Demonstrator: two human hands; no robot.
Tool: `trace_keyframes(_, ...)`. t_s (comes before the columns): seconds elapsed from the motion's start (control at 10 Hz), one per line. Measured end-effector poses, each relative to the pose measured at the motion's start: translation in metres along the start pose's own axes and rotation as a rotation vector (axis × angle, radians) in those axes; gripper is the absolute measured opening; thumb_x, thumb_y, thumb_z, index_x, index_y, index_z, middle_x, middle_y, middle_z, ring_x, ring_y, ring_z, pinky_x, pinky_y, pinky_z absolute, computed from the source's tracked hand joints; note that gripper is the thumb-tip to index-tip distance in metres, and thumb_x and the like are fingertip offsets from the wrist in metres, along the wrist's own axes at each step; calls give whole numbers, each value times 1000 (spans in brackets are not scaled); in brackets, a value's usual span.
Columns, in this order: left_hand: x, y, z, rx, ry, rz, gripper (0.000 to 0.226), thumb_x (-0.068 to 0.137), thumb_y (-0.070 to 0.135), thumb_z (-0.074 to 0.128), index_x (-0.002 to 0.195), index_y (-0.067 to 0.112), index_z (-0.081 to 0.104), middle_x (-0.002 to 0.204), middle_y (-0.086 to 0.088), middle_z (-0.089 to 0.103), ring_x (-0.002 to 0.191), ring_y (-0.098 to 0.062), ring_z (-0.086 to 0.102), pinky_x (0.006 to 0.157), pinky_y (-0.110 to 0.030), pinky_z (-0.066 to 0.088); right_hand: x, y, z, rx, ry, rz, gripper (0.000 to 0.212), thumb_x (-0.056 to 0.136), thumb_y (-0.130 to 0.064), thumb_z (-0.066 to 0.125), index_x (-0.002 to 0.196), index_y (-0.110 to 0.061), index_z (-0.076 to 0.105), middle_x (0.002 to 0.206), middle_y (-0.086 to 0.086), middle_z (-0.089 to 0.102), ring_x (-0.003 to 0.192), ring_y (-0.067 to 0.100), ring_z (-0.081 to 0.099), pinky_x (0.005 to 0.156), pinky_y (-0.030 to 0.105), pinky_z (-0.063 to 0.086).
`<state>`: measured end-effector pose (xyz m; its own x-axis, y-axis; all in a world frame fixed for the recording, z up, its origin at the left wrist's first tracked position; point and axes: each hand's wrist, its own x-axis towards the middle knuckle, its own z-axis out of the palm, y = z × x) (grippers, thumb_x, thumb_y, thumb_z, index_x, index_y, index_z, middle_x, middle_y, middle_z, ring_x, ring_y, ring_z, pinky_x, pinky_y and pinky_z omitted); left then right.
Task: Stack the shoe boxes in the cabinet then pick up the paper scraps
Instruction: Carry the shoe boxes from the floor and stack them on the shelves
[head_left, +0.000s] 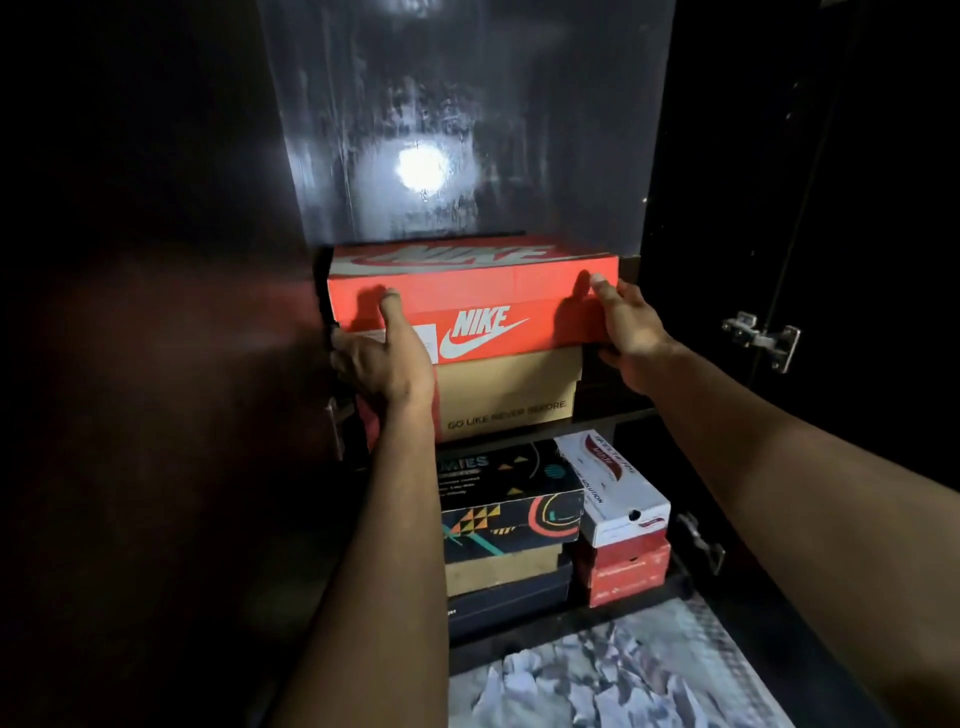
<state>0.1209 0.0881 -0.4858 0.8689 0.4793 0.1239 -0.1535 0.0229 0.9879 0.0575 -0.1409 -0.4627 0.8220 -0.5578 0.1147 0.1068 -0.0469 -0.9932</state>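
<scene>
**Desk:** What did your hands have hold of when the shot was taken?

**Editor:** Your left hand (384, 358) was clamped on the near left corner of the orange shoe box (478, 301), thumb up the front face and fingers wrapped around the side. Your right hand (631, 340) gripped the right end, thumb on the front edge and fingers curled beneath. The box sat on the tan shoe box (511, 392) on the upper shelf of the dark cabinet (171, 364), overhanging it to the right.

**Desk:** How should you have finished the step?

**Editor:** By my reading, you needed to push evenly with both palms so the box slid back square, then nudge it left until its sides lined up with the one below; uneven pressure could have swung it off the stack.

**Desk:** And the room around it?

**Editor:** The left cabinet wall stood just beside your left fingers, a likely pinch point. To the right lay open shelf, with the door hinge (761, 338) well apart. Plenty of height remained above the lid. Below, the patterned box stack (511, 514) and the white and red boxes (621, 525) filled the lower shelf. The paper scraps (587, 686) lay on the floor at the cabinet's foot, not yet picked up.
</scene>
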Motion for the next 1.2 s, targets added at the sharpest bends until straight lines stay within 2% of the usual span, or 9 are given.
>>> trace_keyframes(0.2, -43, 4, -7, -75, 125, 35, 82, 92, 48, 61, 156, 6, 30, 154, -22, 39, 146, -34, 34, 115, -33, 28, -1, 5, -5, -35, -8, -56, 58, 103, -48, 54, 156, -28, 38, 130, -4, 60, 111, 11, 59, 111, 43, 40)
trace_keyframes(0.3, -66, -7, -12, -115, 124, 97, 89, 86, 43, 62, 159, 6, 26, 158, -21, 32, 148, -33, 31, 117, -33, 28, -13, 8, -14, -41, 25, -78, 66, 104, -42, 56, 161, -19, 31, 155, 8, 49, 141, 24, 49, 116, 36, 40)
trace_keyframes(0.4, -92, -26, -18, -148, 176, 197, 76, 77, 46, 56, 144, 9, 50, 140, -20, 47, 135, -36, 43, 113, -38, 34, -42, 17, -37, -9, 66, -124, 50, 106, -23, 57, 151, -6, 44, 145, 11, 57, 132, 21, 54, 91, 11, 44)
trace_keyframes(0.5, -130, -46, -10, -183, 37, 255, 59, 77, 41, 53, 125, 9, 61, 121, -9, 55, 113, -28, 57, 102, -39, 45, -74, 39, -69, -69, 63, -155, 35, 100, -23, 65, 134, -12, 61, 129, 9, 69, 114, 15, 63, 106, 26, 46)
trace_keyframes(0.6, -183, -68, 11, -210, -271, 272, 43, 78, 33, 54, 111, 9, 64, 114, -19, 65, 93, -13, 62, 82, -13, 47, -112, 67, -110, -134, 56, -148, 22, 90, -31, 67, 111, -25, 70, 105, -2, 74, 101, 13, 68, 101, 35, 52)
trace_keyframes(0.8, -313, -118, 44, -110, -742, 159, 16, 87, 13, 62, 101, 18, 67, 101, -6, 71, 78, 4, 62, 76, -13, 48, -204, 122, -212, -390, 73, -76, 11, 97, -15, 68, 103, -22, 74, 93, -9, 76, 84, -6, 67, 83, 15, 52)
trace_keyframes(1.0, -445, -176, 48, 25, -1149, 31, 20, 78, 26, 58, 94, 25, 69, 85, -4, 73, 79, -19, 70, 75, -31, 53, -315, 189, -336, -501, 251, 150, 11, 96, -10, 64, 91, -6, 73, 94, 9, 77, 82, 2, 64, 78, 20, 50)
trace_keyframes(1.1, -509, -212, 36, 163, -1343, 19, 13, 79, 26, 60, 88, 26, 69, 79, 2, 72, 77, -22, 70, 73, -30, 53, -382, 233, -392, -493, 415, 289, 11, 94, -12, 67, 88, -10, 75, 91, 3, 79, 82, 2, 67, 83, 24, 53)
trace_keyframes(1.2, -571, -249, 23, 294, -1547, -26, 11, 90, 11, 64, 92, 20, 70, 84, 2, 72, 85, -23, 70, 69, -14, 49, -454, 276, -441, -495, 688, 423, 16, 93, -9, 68, 83, -21, 73, 93, -1, 79, 83, 7, 70, 78, 21, 54)
